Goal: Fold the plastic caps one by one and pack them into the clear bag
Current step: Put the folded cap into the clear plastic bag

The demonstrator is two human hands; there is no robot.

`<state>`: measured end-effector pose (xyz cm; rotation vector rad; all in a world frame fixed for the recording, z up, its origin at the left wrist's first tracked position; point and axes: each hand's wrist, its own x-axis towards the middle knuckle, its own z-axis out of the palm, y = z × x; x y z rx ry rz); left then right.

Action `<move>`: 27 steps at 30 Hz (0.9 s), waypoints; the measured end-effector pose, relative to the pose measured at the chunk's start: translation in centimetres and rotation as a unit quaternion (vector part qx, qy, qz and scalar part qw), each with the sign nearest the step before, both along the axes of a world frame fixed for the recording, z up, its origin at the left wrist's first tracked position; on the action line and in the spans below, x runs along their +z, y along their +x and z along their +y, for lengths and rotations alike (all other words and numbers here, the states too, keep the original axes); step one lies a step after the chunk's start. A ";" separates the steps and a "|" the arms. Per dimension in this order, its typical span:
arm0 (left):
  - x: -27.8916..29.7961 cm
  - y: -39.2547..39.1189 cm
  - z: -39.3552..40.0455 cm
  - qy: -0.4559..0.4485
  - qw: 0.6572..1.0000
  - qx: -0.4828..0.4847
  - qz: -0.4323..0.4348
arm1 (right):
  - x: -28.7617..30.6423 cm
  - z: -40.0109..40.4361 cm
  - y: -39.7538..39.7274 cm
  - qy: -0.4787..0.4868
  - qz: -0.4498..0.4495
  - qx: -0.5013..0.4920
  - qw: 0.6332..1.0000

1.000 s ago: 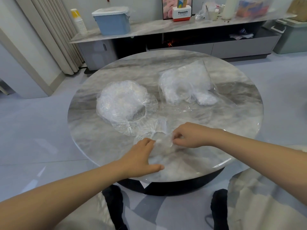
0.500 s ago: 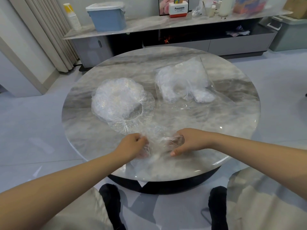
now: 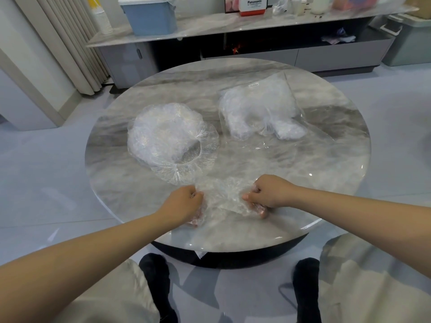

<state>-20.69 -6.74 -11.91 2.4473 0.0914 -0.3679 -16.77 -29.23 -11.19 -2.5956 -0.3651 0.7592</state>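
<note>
A single clear plastic cap point(image 3: 225, 198) lies crumpled near the front edge of the round marble table point(image 3: 326, 164). My left hand point(image 3: 184, 203) grips its left side and my right hand point(image 3: 268, 193) grips its right side, with the film stretched between them. A pile of loose caps point(image 3: 168, 138) sits at the table's middle left. The clear bag point(image 3: 261, 110), holding folded caps, lies at the back right with its mouth toward me.
Behind the table runs a low cabinet point(image 3: 256, 52) with a blue box point(image 3: 149, 15) and small items on top. Curtains point(image 3: 67, 43) hang at the left. My knees and black shoes point(image 3: 156, 276) are below the table's front edge.
Both hands have closed on the cap and pulled it toward the table's front edge, spreading apart. One second ago the left hand lay flat on it.
</note>
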 end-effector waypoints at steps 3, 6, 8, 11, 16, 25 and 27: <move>-0.4 -0.2 0.3 0.114 0.991 -0.063 -0.041 | -0.5 0.2 -0.1 -0.026 -0.015 -0.004 1.000; -0.5 -0.3 0.3 0.225 0.963 -0.133 -0.071 | -0.6 0.7 -0.7 -0.052 -0.057 -0.014 0.997; -0.5 -0.3 0.4 0.269 0.950 -0.141 -0.071 | -0.5 1.0 -1.0 -0.082 -0.080 -0.012 0.993; -0.6 -0.1 0.6 0.316 0.930 -0.134 -0.132 | 0.1 1.3 -1.5 -0.116 -0.133 0.003 0.984; -1.2 -0.3 0.9 0.277 0.873 -0.251 -0.312 | -0.3 1.2 -1.8 -0.038 -0.327 0.062 0.942; -3.0 -1.6 1.2 0.271 0.883 -0.359 -0.135 | -2.0 1.0 -3.7 -0.097 -0.181 0.279 0.938; -2.8 -1.6 1.2 0.266 0.885 -0.365 -0.109 | -1.9 0.7 -3.5 -0.108 -0.155 0.286 0.939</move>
